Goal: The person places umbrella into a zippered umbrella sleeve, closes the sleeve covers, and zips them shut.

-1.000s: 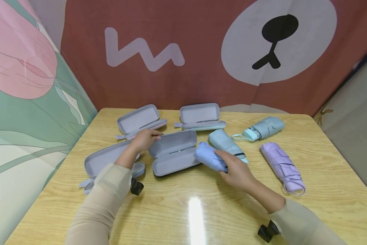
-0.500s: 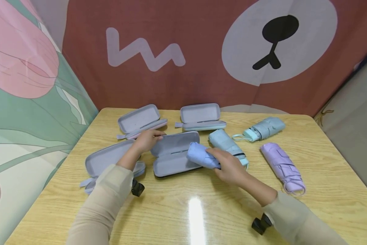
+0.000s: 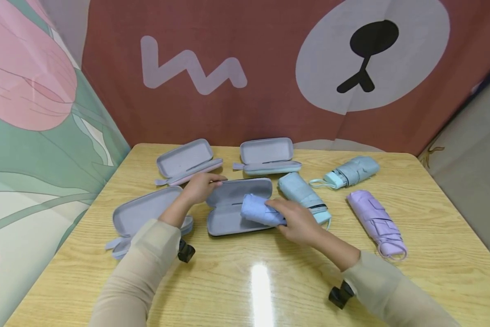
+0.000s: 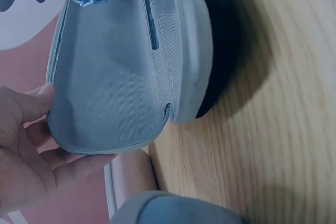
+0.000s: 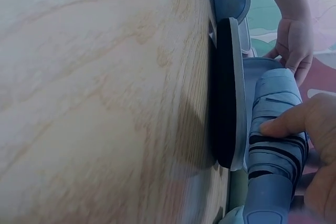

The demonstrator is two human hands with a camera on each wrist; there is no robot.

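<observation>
Fingers of the right hand point(image 3: 300, 223) wrap the blue umbrella point(image 3: 261, 210), thumb on top, held over the lower half of the open dark-backed case point(image 3: 224, 221); can't tell from here if it touches. Handle end juts past the case's right end: lowered like that, it likely hits the rim, sits crooked or tips the case. Purple umbrella point(image 3: 377, 222) lies well apart, low risk. Left near case point(image 3: 147, 211) stands close to the left arm; an elbow drop could bump it. Left hand point(image 3: 200, 187) pinches the raised lid point(image 3: 238, 190): a tug probably drags the case over the surface point(image 3: 212, 281), a slip drops the lid. Teal umbrella point(image 3: 304, 195) sits near the right hand, easily nudged. Farther back, two open cases point(image 3: 185, 161) point(image 3: 267, 152); pushing the lid back could knock them.
</observation>
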